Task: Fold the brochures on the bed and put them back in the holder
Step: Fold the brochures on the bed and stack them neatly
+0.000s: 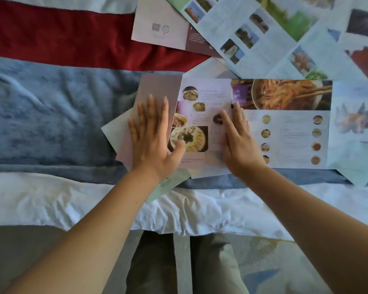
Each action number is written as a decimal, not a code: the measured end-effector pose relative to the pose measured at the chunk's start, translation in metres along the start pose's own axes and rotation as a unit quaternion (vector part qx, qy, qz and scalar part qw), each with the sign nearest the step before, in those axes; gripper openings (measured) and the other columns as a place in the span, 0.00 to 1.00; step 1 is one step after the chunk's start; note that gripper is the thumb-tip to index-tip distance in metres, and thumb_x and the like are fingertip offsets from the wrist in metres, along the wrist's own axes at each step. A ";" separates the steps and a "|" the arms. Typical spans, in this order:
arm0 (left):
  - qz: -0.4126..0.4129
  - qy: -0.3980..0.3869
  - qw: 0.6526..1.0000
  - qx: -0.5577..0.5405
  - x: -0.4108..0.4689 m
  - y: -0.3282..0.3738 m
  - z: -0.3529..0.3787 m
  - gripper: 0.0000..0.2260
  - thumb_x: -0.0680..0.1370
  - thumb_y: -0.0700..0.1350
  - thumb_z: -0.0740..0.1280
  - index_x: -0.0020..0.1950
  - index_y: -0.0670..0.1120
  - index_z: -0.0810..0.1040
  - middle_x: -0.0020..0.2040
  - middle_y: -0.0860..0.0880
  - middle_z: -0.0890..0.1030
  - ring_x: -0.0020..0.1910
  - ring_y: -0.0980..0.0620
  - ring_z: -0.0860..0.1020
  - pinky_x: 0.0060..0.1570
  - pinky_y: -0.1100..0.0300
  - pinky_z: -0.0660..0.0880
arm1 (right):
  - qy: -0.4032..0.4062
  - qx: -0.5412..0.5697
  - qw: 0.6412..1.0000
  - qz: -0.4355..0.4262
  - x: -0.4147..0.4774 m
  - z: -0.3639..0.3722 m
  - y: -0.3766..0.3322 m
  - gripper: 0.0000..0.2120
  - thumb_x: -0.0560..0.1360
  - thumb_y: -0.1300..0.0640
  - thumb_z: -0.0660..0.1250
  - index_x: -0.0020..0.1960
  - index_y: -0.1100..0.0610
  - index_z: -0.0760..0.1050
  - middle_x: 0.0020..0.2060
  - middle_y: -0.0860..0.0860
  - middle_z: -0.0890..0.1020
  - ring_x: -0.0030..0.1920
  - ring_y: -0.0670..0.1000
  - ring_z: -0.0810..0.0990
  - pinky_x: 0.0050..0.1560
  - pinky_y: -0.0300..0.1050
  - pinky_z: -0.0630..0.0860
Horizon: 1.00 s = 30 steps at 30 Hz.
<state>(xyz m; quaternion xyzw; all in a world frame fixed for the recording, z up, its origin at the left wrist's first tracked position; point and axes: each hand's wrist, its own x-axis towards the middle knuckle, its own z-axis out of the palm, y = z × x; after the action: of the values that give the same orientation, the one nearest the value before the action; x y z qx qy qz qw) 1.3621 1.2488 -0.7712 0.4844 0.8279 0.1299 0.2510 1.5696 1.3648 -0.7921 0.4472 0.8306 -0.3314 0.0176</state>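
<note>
A food brochure point(285, 132) lies unfolded on the bed in front of me, with a noodle photo along its top and small round dish pictures below. Its mauve left panel point(155, 88) is folded over toward the middle. My left hand point(151, 136) lies flat on that panel with straight fingers, thumb out to the right. My right hand point(238, 136) presses flat on the brochure's middle section beside the crease. Several other unfolded brochures point(253, 32) are spread at the back right. No holder is in view.
The bed has a red stripe point(62, 37), a blue fleece blanket point(51, 115) and a white sheet point(72, 202) at the near edge. A pale green sheet of paper point(168, 185) sticks out under the brochure. My legs show below the bed edge.
</note>
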 end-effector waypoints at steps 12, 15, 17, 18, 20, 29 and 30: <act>0.010 -0.021 0.995 0.096 0.009 0.079 0.033 0.40 0.73 0.54 0.59 0.84 0.52 0.47 0.83 0.41 0.43 0.81 0.36 0.46 0.77 0.35 0.48 | 0.005 -0.198 0.977 0.074 -0.026 -0.039 0.075 0.35 0.80 0.27 0.47 0.83 0.36 0.40 0.83 0.56 0.39 0.83 0.61 0.39 0.81 0.61 0.39; -0.003 -0.034 0.990 0.140 0.013 0.088 0.044 0.37 0.77 0.57 0.59 0.84 0.54 0.47 0.83 0.41 0.41 0.82 0.37 0.44 0.77 0.37 0.50 | 0.025 -0.203 0.978 0.047 -0.028 -0.034 0.080 0.33 0.83 0.32 0.48 0.84 0.39 0.44 0.84 0.54 0.43 0.83 0.56 0.40 0.81 0.56 0.38; -0.003 -0.037 0.990 0.138 0.018 0.091 0.048 0.37 0.78 0.61 0.58 0.83 0.54 0.48 0.83 0.41 0.41 0.82 0.38 0.45 0.77 0.37 0.50 | 0.033 -0.214 0.976 0.030 -0.028 -0.034 0.083 0.32 0.83 0.34 0.49 0.84 0.40 0.47 0.84 0.53 0.46 0.83 0.56 0.40 0.81 0.55 0.36; 0.001 -0.033 0.990 0.136 0.022 0.091 0.050 0.37 0.78 0.63 0.57 0.83 0.54 0.49 0.83 0.40 0.42 0.82 0.38 0.47 0.76 0.38 0.51 | 0.035 -0.218 0.975 0.022 -0.027 -0.036 0.085 0.31 0.83 0.34 0.49 0.84 0.40 0.48 0.84 0.53 0.47 0.83 0.56 0.40 0.81 0.56 0.36; 0.006 -0.026 0.988 0.154 0.029 0.089 0.053 0.37 0.77 0.66 0.55 0.83 0.55 0.49 0.83 0.40 0.42 0.81 0.38 0.49 0.76 0.38 0.51 | 0.032 -0.228 0.973 0.012 -0.027 -0.038 0.089 0.31 0.83 0.34 0.47 0.84 0.40 0.47 0.84 0.51 0.47 0.83 0.58 0.40 0.80 0.58 0.36; 0.004 -0.003 0.975 0.222 0.031 0.059 0.070 0.37 0.79 0.70 0.48 0.83 0.54 0.45 0.83 0.38 0.44 0.82 0.38 0.46 0.76 0.33 0.46 | 0.031 -0.214 0.976 -0.036 -0.024 -0.036 0.086 0.32 0.84 0.36 0.50 0.84 0.43 0.49 0.84 0.50 0.48 0.83 0.60 0.40 0.80 0.62 0.36; 0.001 -0.002 0.975 0.224 0.029 0.053 0.068 0.37 0.79 0.69 0.48 0.83 0.54 0.44 0.82 0.38 0.43 0.82 0.38 0.46 0.76 0.32 0.46 | 0.028 -0.212 0.976 -0.044 -0.022 -0.035 0.083 0.32 0.84 0.36 0.50 0.84 0.43 0.49 0.84 0.50 0.49 0.83 0.60 0.40 0.80 0.62 0.35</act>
<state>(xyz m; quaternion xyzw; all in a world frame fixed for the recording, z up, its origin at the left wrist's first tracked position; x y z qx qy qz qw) 1.4259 1.2986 -0.8129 0.5290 0.8352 -0.0597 0.1379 1.6546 1.3997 -0.8021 0.4050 0.9012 -0.1352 0.0741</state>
